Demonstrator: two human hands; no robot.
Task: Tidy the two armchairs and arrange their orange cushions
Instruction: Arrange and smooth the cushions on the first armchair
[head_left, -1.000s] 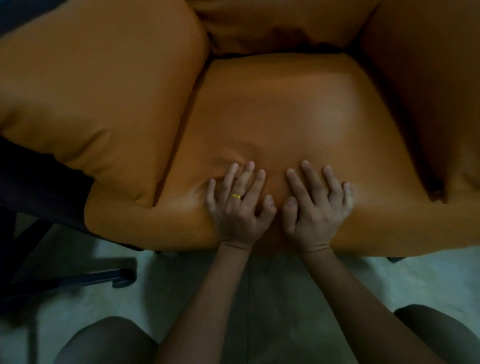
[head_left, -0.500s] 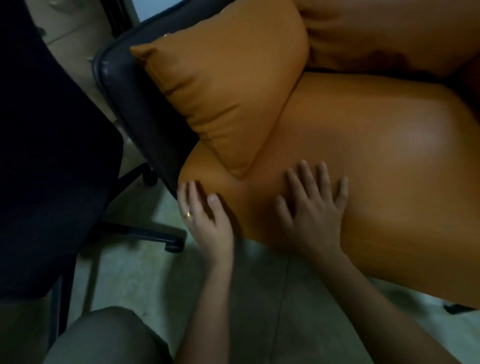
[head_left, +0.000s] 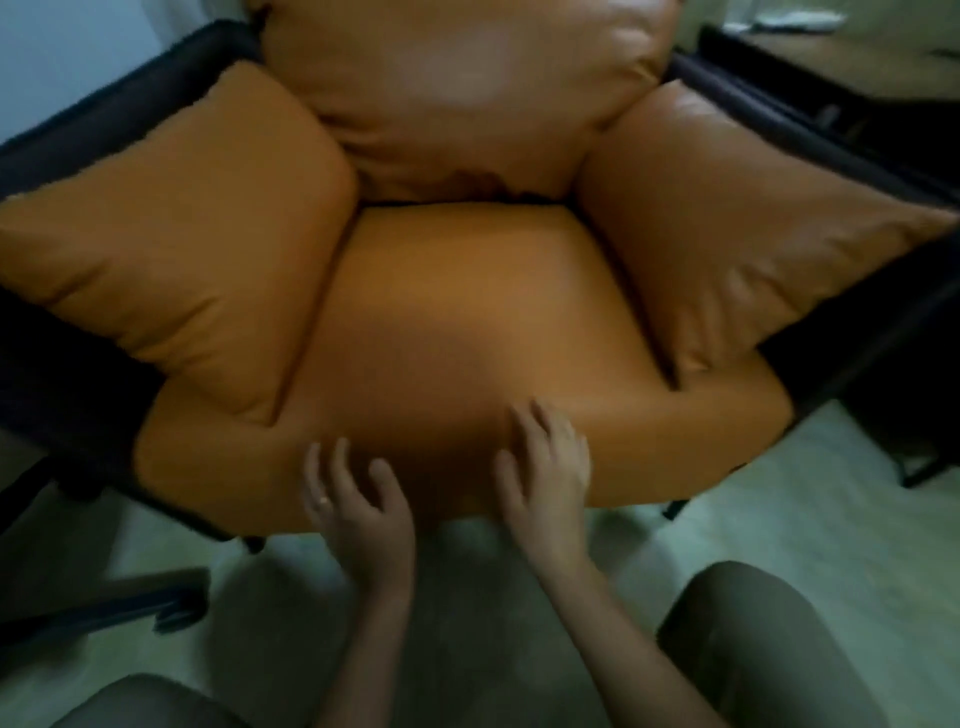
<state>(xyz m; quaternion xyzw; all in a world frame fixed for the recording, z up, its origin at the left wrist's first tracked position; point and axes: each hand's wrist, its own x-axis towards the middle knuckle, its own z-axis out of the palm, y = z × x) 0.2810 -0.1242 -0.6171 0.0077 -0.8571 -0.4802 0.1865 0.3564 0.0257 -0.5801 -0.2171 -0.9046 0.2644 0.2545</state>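
One black-framed armchair (head_left: 852, 358) fills the view. Its orange seat cushion (head_left: 467, 322) lies flat in the middle. An orange back cushion (head_left: 457, 88) stands behind it. Orange side cushions lean at the left (head_left: 176, 234) and at the right (head_left: 727, 223). My left hand (head_left: 358, 499), with a ring, hovers at the seat cushion's front edge with loosely bent fingers and holds nothing. My right hand (head_left: 545, 467) rests its fingers on the front edge of the seat cushion. The frame is blurred.
Pale tiled floor (head_left: 779, 519) lies in front of the chair. A dark chair base (head_left: 130, 603) sits low on the left. A wooden table (head_left: 857, 67) stands at the far right. My knees (head_left: 769, 649) show at the bottom.
The view has swung back to the centre of the armchair. Both hands have drawn back to the seat cushion's front edge, and the left hand has lifted off it.
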